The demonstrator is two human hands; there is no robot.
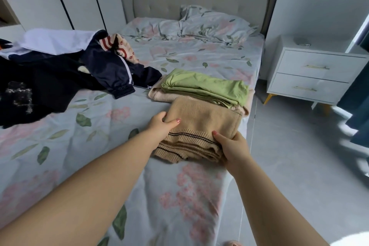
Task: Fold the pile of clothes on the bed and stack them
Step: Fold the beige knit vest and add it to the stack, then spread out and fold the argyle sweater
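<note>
A folded tan knit sweater with dark stripes at its hem lies near the bed's right edge. My left hand grips its left side, thumb on top. My right hand grips its near right corner. Just behind it sits a stack: a folded green garment on a folded pale pink knit. The sweater's far edge overlaps this stack. An unfolded pile lies at the left: a navy jacket with white stripes, a black garment, a white garment and a red-patterned cream piece.
The bed has a floral sheet, with a pillow at the headboard. A white nightstand stands on the grey floor at the right. Wardrobe doors line the far left wall. A dark curtain hangs at the right edge.
</note>
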